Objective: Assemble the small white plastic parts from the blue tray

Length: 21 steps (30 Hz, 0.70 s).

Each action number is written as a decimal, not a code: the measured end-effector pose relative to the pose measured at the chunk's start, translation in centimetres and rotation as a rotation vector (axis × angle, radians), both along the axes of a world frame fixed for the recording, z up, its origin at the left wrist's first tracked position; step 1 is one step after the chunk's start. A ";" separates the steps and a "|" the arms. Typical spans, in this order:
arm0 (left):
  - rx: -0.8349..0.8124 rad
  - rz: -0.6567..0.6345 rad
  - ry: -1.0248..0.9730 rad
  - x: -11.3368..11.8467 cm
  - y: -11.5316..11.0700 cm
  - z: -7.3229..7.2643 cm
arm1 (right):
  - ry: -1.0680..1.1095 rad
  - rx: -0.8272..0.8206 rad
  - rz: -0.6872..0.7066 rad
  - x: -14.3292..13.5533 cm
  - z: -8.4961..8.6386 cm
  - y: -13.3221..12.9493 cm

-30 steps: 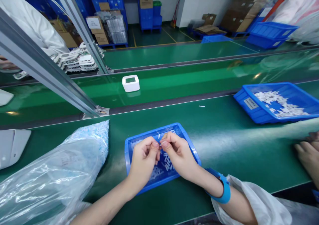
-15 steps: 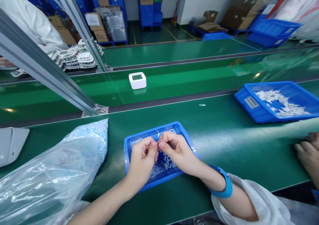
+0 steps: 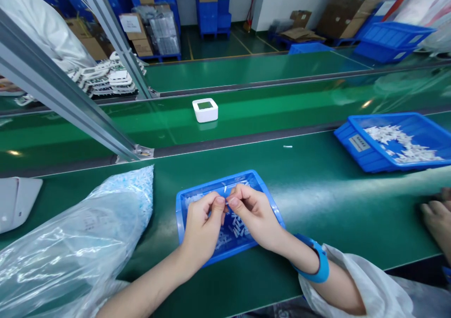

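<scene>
My left hand (image 3: 206, 224) and my right hand (image 3: 253, 212) meet fingertip to fingertip over a small blue tray (image 3: 259, 179). Both are closed in a pinch, thumb against forefinger. Whatever sits between the fingertips is too small and covered to name. Small white plastic pieces (image 3: 240, 226) lie in the tray under my hands, some of them hidden by my fingers. A blue band is around my right wrist.
Left of the tray lies a clear plastic bag (image 3: 88, 224) of small pale-blue bits. A larger blue bin (image 3: 359, 151) of white pieces stands at right, near another person's hand (image 3: 437, 219). One white piece (image 3: 288, 146) lies on the bench. A white square housing (image 3: 205, 111) is on the belt behind.
The white housing on the belt has shifted to the right. My hands keep their pinch over the tray, with the fingertips very slightly farther apart.
</scene>
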<state>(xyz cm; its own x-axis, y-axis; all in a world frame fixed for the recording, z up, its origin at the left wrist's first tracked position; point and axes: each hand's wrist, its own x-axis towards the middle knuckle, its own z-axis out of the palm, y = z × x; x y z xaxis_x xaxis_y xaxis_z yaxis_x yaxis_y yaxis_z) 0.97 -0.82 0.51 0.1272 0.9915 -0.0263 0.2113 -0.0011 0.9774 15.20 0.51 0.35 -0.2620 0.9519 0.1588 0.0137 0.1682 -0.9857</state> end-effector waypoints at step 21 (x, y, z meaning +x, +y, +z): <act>0.015 0.041 -0.023 0.4 -0.5 0.1 | -0.084 0.027 -0.026 -0.3 0.0 -0.3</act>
<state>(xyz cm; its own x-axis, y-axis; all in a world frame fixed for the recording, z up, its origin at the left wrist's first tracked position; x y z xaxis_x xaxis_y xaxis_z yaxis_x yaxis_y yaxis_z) 1.39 -1.36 0.62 0.0869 0.9962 -0.0086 0.1888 -0.0080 0.9820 14.85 0.16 0.32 -0.2507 0.9543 0.1629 0.1012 0.1932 -0.9759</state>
